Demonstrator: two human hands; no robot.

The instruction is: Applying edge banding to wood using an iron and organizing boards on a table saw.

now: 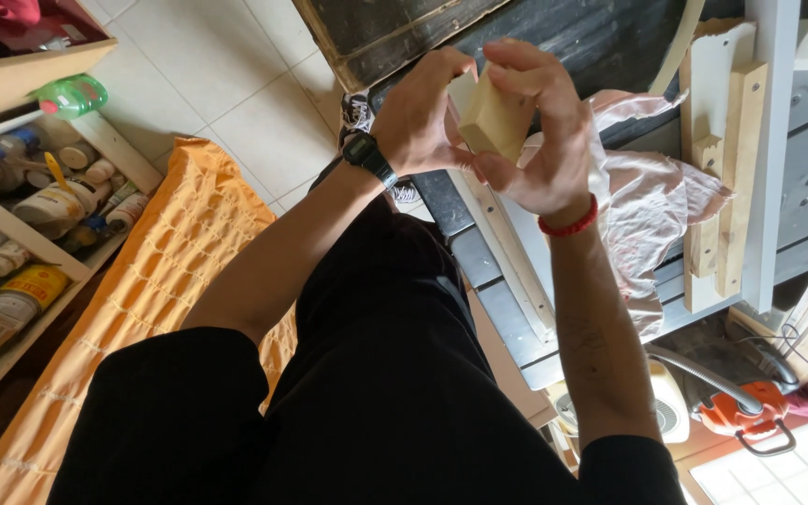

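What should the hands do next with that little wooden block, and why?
Probably lower the wooden block onto the dark workbench just past it. Both the left hand and the right hand pinch the block in the air, above the pink plastic bag, so nothing supports it. Resting it down would likely steady it and free one hand.

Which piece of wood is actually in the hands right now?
The small pale wooden block, pinched between the left hand and right hand. The long wooden strips lie untouched at right.
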